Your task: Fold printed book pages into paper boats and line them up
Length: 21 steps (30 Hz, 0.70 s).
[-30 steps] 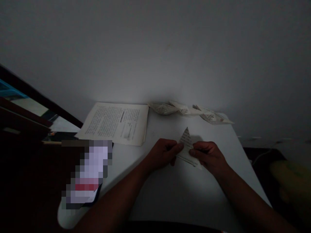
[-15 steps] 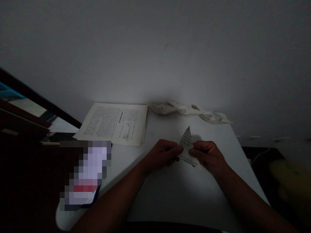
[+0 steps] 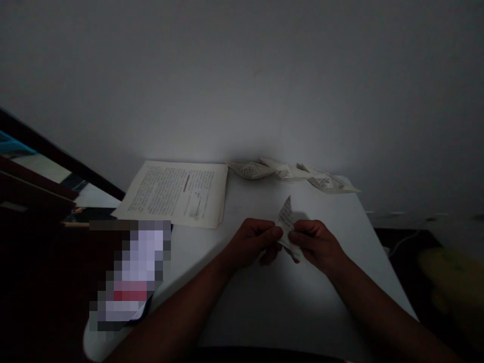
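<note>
A folded piece of printed paper (image 3: 286,220), pointed at the top, stands between my two hands over the white table (image 3: 264,297). My left hand (image 3: 252,243) pinches its left side with curled fingers. From the right, my right hand (image 3: 316,244) grips the paper's lower edge, fingers closed. The two hands nearly touch. Most of the paper's lower part is hidden behind my fingers.
An open booklet of printed pages (image 3: 177,190) lies at the table's back left. Several folded paper boats (image 3: 293,174) sit in a row along the wall at the back. A blurred-out object (image 3: 128,275) rests at the left edge. Dark furniture stands at the far left.
My hands have drawn closer together, and the paper has turned or narrowed, showing less of its printed face than before.
</note>
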Available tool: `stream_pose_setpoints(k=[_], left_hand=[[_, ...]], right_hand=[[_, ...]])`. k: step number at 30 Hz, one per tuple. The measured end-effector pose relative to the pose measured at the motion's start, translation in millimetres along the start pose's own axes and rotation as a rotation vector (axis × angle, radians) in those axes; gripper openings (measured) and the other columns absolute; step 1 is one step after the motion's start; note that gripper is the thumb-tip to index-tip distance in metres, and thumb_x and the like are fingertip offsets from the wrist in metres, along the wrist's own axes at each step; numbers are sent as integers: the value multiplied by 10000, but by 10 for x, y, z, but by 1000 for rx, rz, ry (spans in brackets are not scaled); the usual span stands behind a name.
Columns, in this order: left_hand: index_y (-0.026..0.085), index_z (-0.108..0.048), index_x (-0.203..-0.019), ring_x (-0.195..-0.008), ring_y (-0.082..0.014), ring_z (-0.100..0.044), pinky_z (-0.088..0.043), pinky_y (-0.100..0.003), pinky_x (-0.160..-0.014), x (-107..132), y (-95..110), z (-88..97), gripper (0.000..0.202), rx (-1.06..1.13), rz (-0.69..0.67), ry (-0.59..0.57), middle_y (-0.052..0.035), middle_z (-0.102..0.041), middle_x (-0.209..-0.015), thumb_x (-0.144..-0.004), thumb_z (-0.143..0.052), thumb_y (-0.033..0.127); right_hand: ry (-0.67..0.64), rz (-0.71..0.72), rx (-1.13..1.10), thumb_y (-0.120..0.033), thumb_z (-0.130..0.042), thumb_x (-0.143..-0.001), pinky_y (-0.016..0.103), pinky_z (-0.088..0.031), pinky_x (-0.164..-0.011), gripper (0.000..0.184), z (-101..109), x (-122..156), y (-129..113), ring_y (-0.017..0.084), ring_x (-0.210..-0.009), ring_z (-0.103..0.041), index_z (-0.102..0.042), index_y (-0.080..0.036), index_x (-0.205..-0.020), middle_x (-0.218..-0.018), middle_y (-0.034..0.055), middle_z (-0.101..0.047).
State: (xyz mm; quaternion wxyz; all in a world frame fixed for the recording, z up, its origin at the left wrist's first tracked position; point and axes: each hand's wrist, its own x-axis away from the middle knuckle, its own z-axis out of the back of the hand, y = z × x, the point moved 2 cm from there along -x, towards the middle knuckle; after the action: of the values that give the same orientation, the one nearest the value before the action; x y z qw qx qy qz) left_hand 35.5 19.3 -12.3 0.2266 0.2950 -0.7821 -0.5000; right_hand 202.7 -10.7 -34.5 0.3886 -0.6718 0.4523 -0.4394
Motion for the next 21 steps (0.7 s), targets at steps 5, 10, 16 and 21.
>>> stream_pose_setpoints(k=[5,10,16,21], left_hand=[[108,-571,-678,-342,-58,-422,-300,-189,-362,-35,-22,21,437,26,-15,9,19,-509,-469,-811,-581,524],[119,-535,-609,-364,-46,-395,-289,-176,-373,-36,-24,41,446,-144,-39,113,34,-472,-447,-817,-577,512],[127,-519,-587,-330,-43,-363,-261,-180,-357,-11,-32,-34,447,-125,-25,138,45,-450,-414,-803,-591,511],[130,-518,-611,-377,-44,-371,-274,-182,-398,-31,-24,32,460,-235,-44,166,48,-455,-445,-812,-561,541]], right_hand=[[39,2,-27,-324,-779,-674,226,-369,-362,228,-41,-32,-6,84,-384,-459,-640,-146,-640,-504,-21,-561],[91,20,-29,-322,-791,-656,233,-395,-360,222,23,-37,-20,93,-387,-484,-650,-150,-652,-538,-11,-588],[74,39,121,-325,-764,-701,232,-394,-398,221,22,-33,12,83,-410,-453,-640,-153,-638,-489,-40,-506],[150,46,30,-340,-789,-660,238,-381,-381,245,33,-41,-14,86,-407,-456,-625,-161,-627,-525,-26,-552]])
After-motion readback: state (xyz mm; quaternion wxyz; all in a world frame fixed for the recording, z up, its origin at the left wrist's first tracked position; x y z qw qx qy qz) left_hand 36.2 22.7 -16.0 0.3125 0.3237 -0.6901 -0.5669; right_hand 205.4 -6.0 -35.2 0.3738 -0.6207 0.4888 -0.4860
